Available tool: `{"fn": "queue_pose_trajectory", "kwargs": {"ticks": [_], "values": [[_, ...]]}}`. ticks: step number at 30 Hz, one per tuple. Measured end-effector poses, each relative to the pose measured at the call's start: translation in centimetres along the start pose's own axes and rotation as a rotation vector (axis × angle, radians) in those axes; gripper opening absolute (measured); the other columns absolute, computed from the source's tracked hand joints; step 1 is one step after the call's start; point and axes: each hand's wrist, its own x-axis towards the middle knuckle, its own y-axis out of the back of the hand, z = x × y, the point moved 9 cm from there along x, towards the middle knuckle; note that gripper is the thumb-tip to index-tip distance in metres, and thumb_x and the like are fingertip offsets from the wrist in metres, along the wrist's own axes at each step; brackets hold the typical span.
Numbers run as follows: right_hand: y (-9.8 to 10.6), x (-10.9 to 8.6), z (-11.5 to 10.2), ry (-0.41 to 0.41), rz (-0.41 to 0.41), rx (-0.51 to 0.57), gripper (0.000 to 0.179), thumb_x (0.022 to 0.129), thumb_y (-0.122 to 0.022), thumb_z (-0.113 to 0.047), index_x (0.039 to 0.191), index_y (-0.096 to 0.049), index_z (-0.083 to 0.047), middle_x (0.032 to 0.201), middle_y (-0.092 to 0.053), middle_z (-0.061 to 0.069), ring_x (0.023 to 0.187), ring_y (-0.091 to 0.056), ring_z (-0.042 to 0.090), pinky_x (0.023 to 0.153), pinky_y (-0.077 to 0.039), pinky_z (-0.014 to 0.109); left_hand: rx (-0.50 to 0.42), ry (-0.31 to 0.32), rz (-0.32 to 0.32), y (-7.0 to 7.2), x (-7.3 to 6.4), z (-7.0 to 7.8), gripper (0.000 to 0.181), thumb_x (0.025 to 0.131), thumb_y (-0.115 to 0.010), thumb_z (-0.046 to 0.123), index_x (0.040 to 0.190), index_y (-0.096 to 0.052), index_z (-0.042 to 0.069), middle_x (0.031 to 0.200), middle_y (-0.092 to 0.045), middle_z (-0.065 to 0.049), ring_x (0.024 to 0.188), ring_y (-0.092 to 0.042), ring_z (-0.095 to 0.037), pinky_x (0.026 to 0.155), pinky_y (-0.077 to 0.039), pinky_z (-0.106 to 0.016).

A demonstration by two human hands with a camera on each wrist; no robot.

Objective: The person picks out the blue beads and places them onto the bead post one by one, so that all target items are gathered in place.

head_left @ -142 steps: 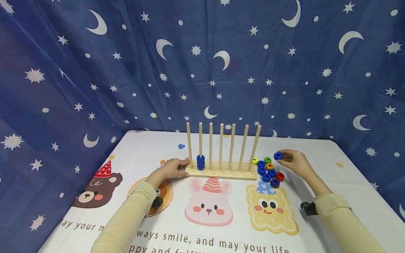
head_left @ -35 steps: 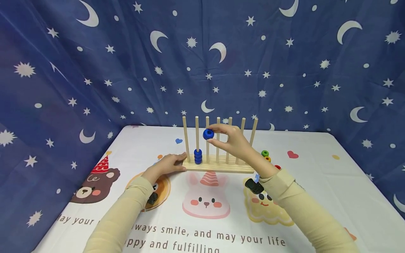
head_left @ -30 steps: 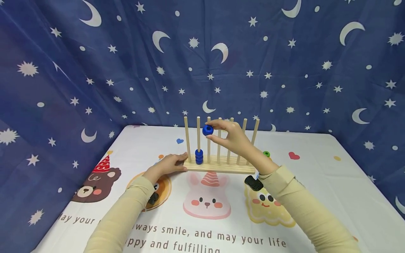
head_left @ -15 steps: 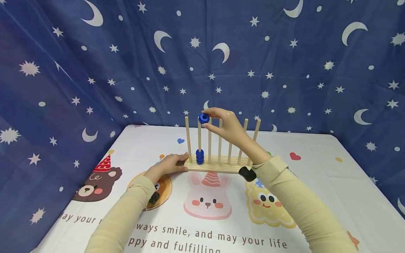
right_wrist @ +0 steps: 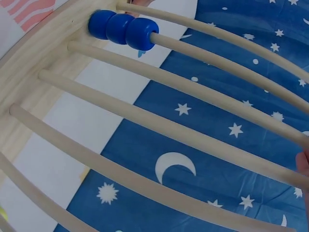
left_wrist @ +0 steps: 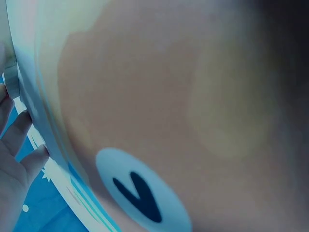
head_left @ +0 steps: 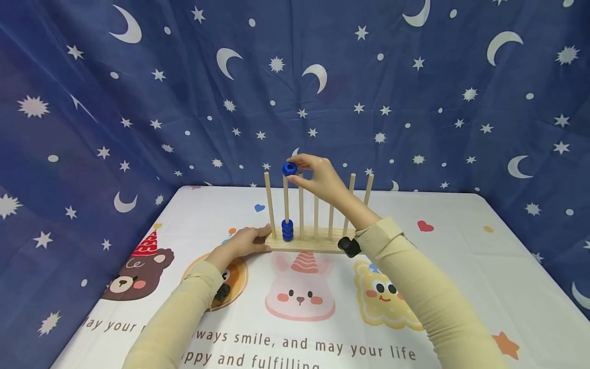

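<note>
My right hand (head_left: 320,179) pinches a blue bead (head_left: 289,169) between thumb and fingertips at the top of the second peg from the left (head_left: 286,200). Whether the peg tip is inside the bead's hole I cannot tell. Lower on that peg sit three stacked blue beads (head_left: 287,230), also plain in the right wrist view as a blue stack (right_wrist: 123,29). The wooden peg rack (head_left: 306,246) has several upright pegs. My left hand (head_left: 241,242) grips the left end of its base; its fingers (left_wrist: 19,130) show at the left wrist view's edge.
A printed white tablecloth (head_left: 461,246) covers the table, backed by a blue star-and-moon curtain (head_left: 369,66). My right forearm (head_left: 405,277) covers the spot where loose coloured beads lay. A black wrist camera (head_left: 349,247) hangs in front of the rack's right end.
From the loose beads at the right, my right hand has carried the blue bead left and up to the second peg's top. My left hand stays at the rack's end.
</note>
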Motion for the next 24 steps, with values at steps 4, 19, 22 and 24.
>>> {"fn": "queue_pose_trajectory", "kwargs": {"ticks": [4, 19, 22, 24], "values": [[-0.4, 0.2, 0.6, -0.04, -0.013, 0.013, 0.037, 0.087, -0.067, -0.011, 0.12, -0.06, 0.003, 0.116, -0.065, 0.018, 0.105, -0.064, 0.028, 0.096, -0.051, 0.036, -0.001, -0.011, 0.004, -0.2, -0.1, 0.1, 0.061, 0.086, -0.068, 0.031, 0.137, -0.047, 0.003, 0.144, -0.042, -0.015, 0.132, -0.041, -0.038, 0.11, -0.034, -0.048], [-1.5, 0.9, 0.7, -0.086, -0.01, -0.009, 0.037, 0.089, -0.065, -0.015, 0.122, -0.058, 0.001, 0.117, -0.065, 0.016, 0.108, -0.064, 0.026, 0.096, -0.051, 0.034, -0.005, 0.023, -0.002, 0.3, -0.2, -0.2, 0.061, 0.085, -0.069, 0.03, 0.137, -0.048, 0.004, 0.144, -0.042, -0.015, 0.132, -0.041, -0.04, 0.11, -0.034, -0.049], [-1.4, 0.8, 0.8, -0.105, -0.005, -0.012, 0.037, 0.089, -0.065, -0.014, 0.122, -0.058, 0.001, 0.118, -0.065, 0.016, 0.108, -0.064, 0.026, 0.096, -0.051, 0.034, -0.001, 0.015, -0.005, 0.3, -0.1, -0.2, 0.061, 0.086, -0.068, 0.031, 0.137, -0.047, 0.004, 0.144, -0.041, -0.015, 0.131, -0.041, -0.04, 0.109, -0.034, -0.05], [-1.4, 0.8, 0.8, -0.11, -0.011, -0.012, 0.037, 0.089, -0.065, -0.014, 0.122, -0.058, 0.001, 0.118, -0.065, 0.016, 0.108, -0.064, 0.026, 0.096, -0.051, 0.033, -0.008, 0.02, -0.008, 0.1, 0.0, -0.3, 0.062, 0.086, -0.068, 0.031, 0.138, -0.046, 0.005, 0.145, -0.041, -0.014, 0.132, -0.04, -0.039, 0.11, -0.033, -0.049]]}}
